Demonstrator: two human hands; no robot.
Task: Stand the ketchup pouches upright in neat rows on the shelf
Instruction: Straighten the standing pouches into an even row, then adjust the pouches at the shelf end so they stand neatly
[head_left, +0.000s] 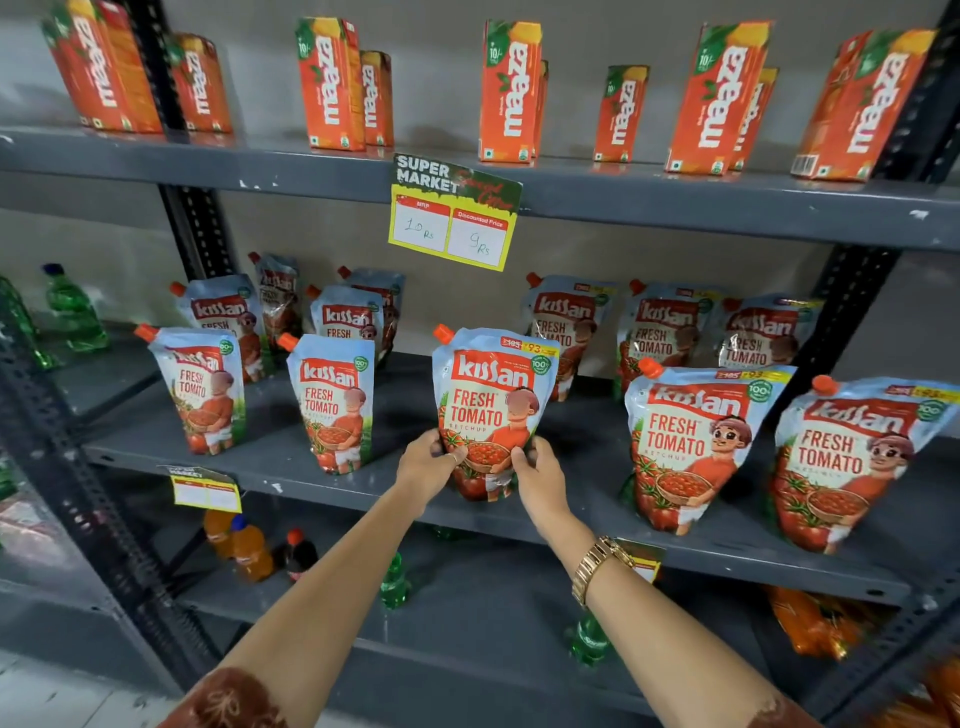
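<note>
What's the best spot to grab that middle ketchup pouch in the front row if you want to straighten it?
Low down, at its wide base, from the front with a hand on each side. The middle pouch bulges at the bottom and narrows toward its orange cap; the left hand and right hand hold it exactly there.

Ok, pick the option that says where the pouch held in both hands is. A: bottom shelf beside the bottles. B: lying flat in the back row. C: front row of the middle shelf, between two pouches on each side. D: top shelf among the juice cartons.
C: the left hand and right hand grip the held pouch low down, upright at the front of the middle shelf, with two front-row pouches either side.
</note>
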